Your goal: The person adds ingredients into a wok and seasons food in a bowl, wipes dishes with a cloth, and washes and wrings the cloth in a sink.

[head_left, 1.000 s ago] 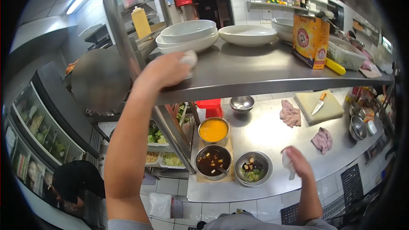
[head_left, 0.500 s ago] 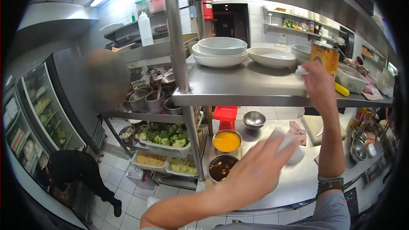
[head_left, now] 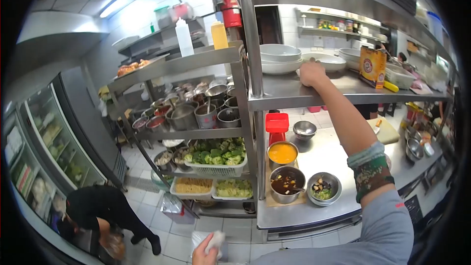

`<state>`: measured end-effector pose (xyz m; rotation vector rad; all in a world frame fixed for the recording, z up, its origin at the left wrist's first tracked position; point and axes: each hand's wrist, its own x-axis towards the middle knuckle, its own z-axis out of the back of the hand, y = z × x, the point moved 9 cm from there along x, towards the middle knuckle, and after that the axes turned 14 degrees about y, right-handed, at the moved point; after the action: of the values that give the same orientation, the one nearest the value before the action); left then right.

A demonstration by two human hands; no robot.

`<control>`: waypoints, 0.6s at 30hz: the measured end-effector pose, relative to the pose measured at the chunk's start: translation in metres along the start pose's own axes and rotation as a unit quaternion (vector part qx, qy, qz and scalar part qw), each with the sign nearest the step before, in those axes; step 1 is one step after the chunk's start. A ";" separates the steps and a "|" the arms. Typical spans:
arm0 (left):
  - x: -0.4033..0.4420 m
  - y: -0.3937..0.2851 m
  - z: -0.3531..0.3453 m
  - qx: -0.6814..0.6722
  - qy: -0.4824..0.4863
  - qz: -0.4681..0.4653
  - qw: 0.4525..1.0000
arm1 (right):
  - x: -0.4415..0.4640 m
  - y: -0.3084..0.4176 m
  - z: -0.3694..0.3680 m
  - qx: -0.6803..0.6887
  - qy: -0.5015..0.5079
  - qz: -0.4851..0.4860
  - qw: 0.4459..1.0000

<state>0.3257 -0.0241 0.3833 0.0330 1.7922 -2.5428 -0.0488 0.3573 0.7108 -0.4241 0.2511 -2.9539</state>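
My left hand (head_left: pixel 206 253) is low at the bottom edge of the view, closed on a crumpled white cloth (head_left: pixel 216 243). My right hand (head_left: pixel 312 72) reaches across to the steel shelf (head_left: pixel 289 90), its fingers curled down against the surface. A bit of white shows by those fingers; what they hold is mostly hidden. Just behind that hand are stacked white bowls (head_left: pixel 279 64) and a shallow white dish (head_left: pixel 331 63). An orange and yellow box (head_left: pixel 372 67) stands further right on the same shelf, with a yellow handle (head_left: pixel 391 86) beside it.
Below the shelf, the steel counter (head_left: pixel 338 154) bears a pot of orange liquid (head_left: pixel 283 153), a pot of dark sauce (head_left: pixel 286 185) and a bowl of chopped food (head_left: pixel 324 189). Left stands a rack with broccoli (head_left: pixel 216 152) and pots. A person in black (head_left: pixel 110 211) bends by the fridge.
My right hand has moved left along the shelf, from the box to the bowls. My left hand has dropped from over the counter to the bottom edge. The view has shifted.
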 end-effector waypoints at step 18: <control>-0.100 0.105 0.163 -0.190 -0.098 0.094 0.972 | -0.088 -0.103 0.061 0.247 -0.251 0.001 0.936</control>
<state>0.4299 -0.2114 0.3430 -0.0533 2.0487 -1.9662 0.0396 0.4636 0.7639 -1.0509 -0.5337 -2.6377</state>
